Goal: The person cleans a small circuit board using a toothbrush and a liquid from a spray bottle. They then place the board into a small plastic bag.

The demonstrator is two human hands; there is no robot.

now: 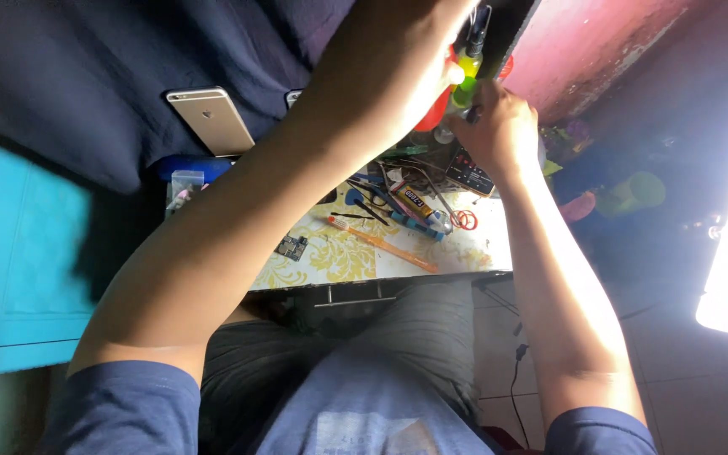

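Both my arms reach out over a small cluttered work table (473, 253) with a yellow floral cover. My left hand (419, 42) is raised at the top of the view, closed around a small yellow-green bottle (468, 72) next to something red (433, 109). My right hand (503, 126) is just right of the bottle with its fingers curled, pinching something small and dark that I cannot make out. Below the hands lie tweezers, a glue tube (413, 200), an orange tool (381, 244) and a small circuit board (291, 248).
A gold phone (211, 120) lies face down on dark blue cloth at the left. A dark device with red lights (469, 173) sits under my right wrist. Red scissors handles (463, 221), a green cup (634, 194), a red wall and a turquoise cabinet (18, 253) surround the table.
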